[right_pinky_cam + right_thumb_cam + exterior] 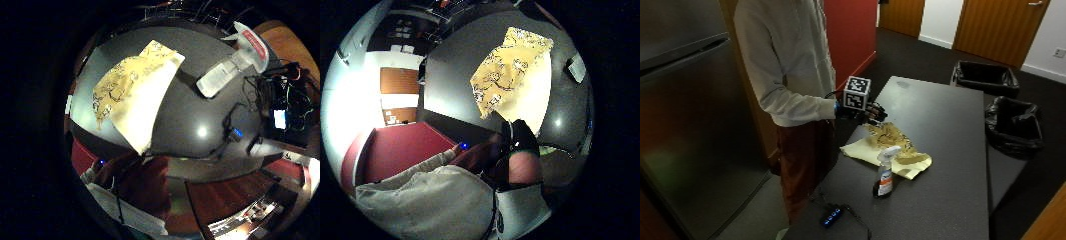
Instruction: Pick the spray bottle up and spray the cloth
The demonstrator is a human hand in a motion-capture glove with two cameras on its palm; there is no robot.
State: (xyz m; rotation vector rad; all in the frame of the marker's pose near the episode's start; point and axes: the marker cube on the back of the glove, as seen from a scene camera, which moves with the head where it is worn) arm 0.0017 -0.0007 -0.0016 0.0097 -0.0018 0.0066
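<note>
A clear spray bottle [885, 172] with a white trigger head and an orange label stands upright on the dark table [946, 120], at the near edge of the cloth. The yellow patterned cloth [891, 149] lies crumpled and partly folded on the table. My gloved right hand [865, 112] hovers above the cloth's far end, near the table's left edge, fingers loosely curled and holding nothing. It is well apart from the bottle. From the palm I look down on the cloth [132, 95] and the bottle [232, 67] beside it. The cloth [512, 75] also shows past a gloved finger [522, 137].
A small blue-lit device [832, 216] with a cable lies at the table's near end. Two black-lined bins [986, 77] [1014, 125] stand beyond the table's right side. A steel fridge [686, 125] stands behind the person on the left.
</note>
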